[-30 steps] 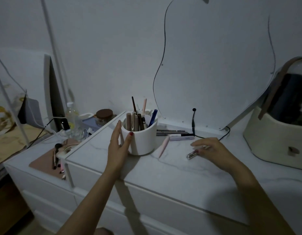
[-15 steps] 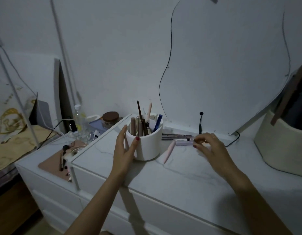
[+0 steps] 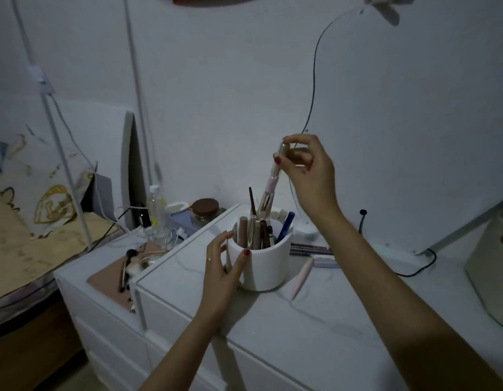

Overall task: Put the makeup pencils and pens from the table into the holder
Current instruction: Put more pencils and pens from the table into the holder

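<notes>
Your right hand [image 3: 309,176] pinches a clear-capped makeup pen [image 3: 274,176] by its upper end between thumb and fingertips, and the pen hangs almost upright, slightly tilted, directly above the white holder [image 3: 263,266], its lower tip just over the pencils and pens already standing inside. The holder sits on the white bench [image 3: 315,320], and among its contents you can see a thin brown pencil [image 3: 252,201] rising tallest at the back and a blue pen [image 3: 285,227] leaning toward the holder's right rim. Your left hand [image 3: 220,266] cups the holder's left side, fingers spread and curved around the wall, the thumb with its red nail pressing on the front face, so it steadies the holder rather than closing fully on it. Just to the right of the holder, a pale pink pencil [image 3: 301,277] lies slanted on the bench, and behind it a few more pens [image 3: 312,249] lie side by side, with a lilac one [image 3: 325,262] nearest you. Farther right of the holder a black cable [image 3: 414,270] curls across the bench. To the left of the holder, on a lower surface, a makeup brush [image 3: 126,263] rests on a pink mat [image 3: 112,286], and behind that stand a brown-lidded jar [image 3: 205,211] and a clear bottle [image 3: 155,206].
</notes>
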